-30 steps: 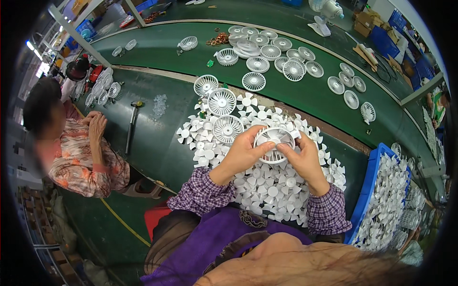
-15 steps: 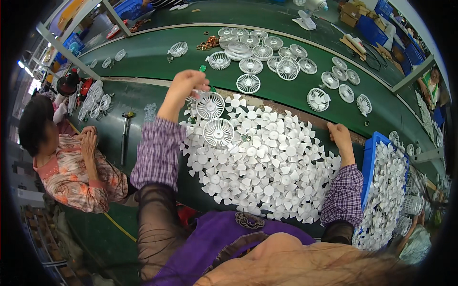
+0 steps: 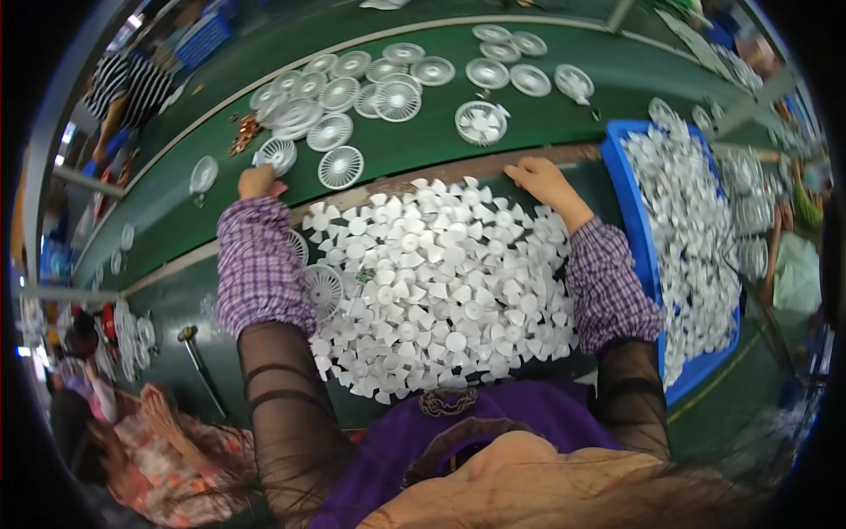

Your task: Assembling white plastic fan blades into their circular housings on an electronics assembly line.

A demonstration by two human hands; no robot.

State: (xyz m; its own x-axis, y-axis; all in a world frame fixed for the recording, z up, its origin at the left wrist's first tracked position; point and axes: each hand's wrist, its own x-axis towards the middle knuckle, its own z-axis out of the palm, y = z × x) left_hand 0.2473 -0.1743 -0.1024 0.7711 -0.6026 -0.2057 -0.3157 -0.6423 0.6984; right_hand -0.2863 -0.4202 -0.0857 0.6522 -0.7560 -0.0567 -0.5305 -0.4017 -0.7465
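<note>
Head cam view, and two bare hands are stretched out over the far edge of a messy bench. The left hand [image 3: 258,182] is held at the near rim of a round white fan case [image 3: 280,154] on the green belt [image 3: 405,141]. Most of its fingers are hidden behind the back of the hand, so whether the case is gripped or just touched can't be told. The right hand [image 3: 544,181] is held palm down at the wooden edge strip [image 3: 397,187], fingers loosely bent; its palm is hidden too, so how tight the curl is can't be told.

Between the two forearms, the bench is covered by a big pile of white fan blades [image 3: 449,291]. A small green part [image 3: 364,277] is perched on the pile, and a slotted white disc [image 3: 324,293] is partly covered by the left sleeve [image 3: 264,264]. On the belt, lots of round white covers [image 3: 342,167] are bunched up next to some copper-coloured bits [image 3: 246,137]. Another case with blades in it [image 3: 481,122] is set farther right. More blades are heaped in a blue bin [image 3: 628,198], just beside the right sleeve [image 3: 612,282]. Off to the left, a hammer [image 3: 201,370] is left lying near a seated co-worker [image 3: 181,450].
</note>
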